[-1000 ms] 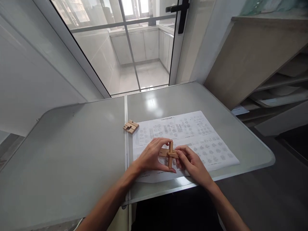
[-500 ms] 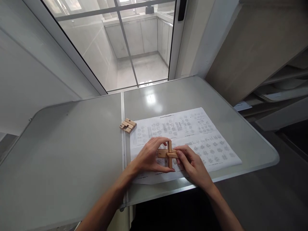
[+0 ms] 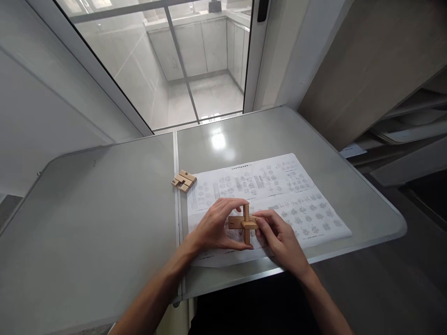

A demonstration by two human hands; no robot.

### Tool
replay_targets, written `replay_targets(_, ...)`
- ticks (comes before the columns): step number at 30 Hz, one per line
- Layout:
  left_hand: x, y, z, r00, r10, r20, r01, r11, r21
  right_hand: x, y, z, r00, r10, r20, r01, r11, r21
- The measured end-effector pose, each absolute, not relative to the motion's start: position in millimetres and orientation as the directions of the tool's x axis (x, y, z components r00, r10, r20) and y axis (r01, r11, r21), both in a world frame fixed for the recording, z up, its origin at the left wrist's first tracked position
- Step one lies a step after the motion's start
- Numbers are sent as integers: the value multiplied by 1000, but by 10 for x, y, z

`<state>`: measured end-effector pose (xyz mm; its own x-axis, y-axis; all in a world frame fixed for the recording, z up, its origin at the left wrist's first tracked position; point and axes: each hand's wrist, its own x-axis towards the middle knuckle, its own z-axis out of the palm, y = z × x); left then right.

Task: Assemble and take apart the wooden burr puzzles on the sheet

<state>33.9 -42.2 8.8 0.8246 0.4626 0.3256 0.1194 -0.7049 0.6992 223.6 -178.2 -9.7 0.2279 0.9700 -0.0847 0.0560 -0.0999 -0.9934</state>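
Several interlocked wooden pieces (image 3: pixel 247 224) form a cross above a printed sheet (image 3: pixel 258 186). My left hand (image 3: pixel 220 224) grips the upright piece between thumb below and fingertips above. The right end of the crossing pieces is pinched by the thumb and fingers of my right hand (image 3: pixel 277 237). A dark mark shows on the left arm of the cross. Beside the sheet's upper left corner lies a small group of notched wooden pieces (image 3: pixel 184 181), side by side.
The grey table (image 3: pixel 104 223) has a seam left of the sheet and a metal-trimmed front edge. Behind it stands a glazed door (image 3: pixel 206 60). Shelves (image 3: pixel 412 125) with papers are at the right.
The view has shifted slightly. Both hands keep the same hold on the wooden cross, with no clear movement of its pieces.
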Motion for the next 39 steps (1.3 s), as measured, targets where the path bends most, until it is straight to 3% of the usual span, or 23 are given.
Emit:
replay_targets(23, 359, -419, 75, 809, 450, 378, 102, -741, 663, 2247, -1767, -111, 228, 973, -29, 111, -56, -992)
replay_targets(39, 340, -433, 55, 815, 476, 332, 130, -708, 694, 2227, -1767, -82, 264, 964, -30, 73, -51, -996)
